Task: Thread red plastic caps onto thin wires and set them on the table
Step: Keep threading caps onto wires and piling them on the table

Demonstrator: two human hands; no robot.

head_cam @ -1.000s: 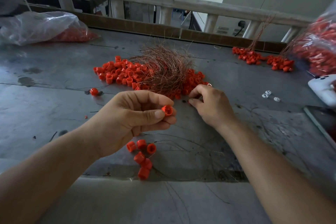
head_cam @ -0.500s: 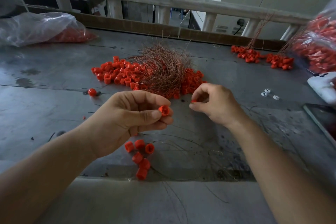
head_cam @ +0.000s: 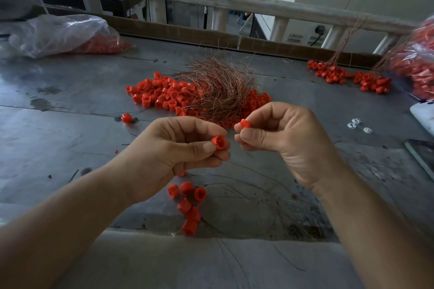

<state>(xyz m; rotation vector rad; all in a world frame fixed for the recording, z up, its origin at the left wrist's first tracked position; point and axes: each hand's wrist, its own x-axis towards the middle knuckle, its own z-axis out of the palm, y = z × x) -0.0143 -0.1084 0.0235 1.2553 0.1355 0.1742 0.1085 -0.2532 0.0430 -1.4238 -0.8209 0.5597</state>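
Head view. We observe both hands raised above the grey table (head_cam: 70,129) at the centre of the frame, close together but not touching. The left hand (head_cam: 169,155) has its fingers curled and pinches a red cap (head_cam: 219,142) between thumb and forefinger, the cap's open mouth facing the camera. The right hand (head_cam: 281,141), likewise curled, pinches a second red cap (head_cam: 245,122) at its fingertips, slightly above and to the right of the first. We cannot tell whether a wire runs through either cap.

Below the hands, at lower centre, a cluster of six caps (head_cam: 187,204) lies on the table, with thin wires (head_cam: 258,191) trailing to its right. Behind the hands, at upper centre, a loose cap pile (head_cam: 155,94) lies on the table with a copper wire bundle (head_cam: 218,89) resting on its right part. A lone cap (head_cam: 126,118) sits left of centre.

At upper right we note threaded cap bunches (head_cam: 328,74) beside a bag of caps (head_cam: 418,68). At upper left lies a clear plastic bag (head_cam: 58,35) holding further caps.
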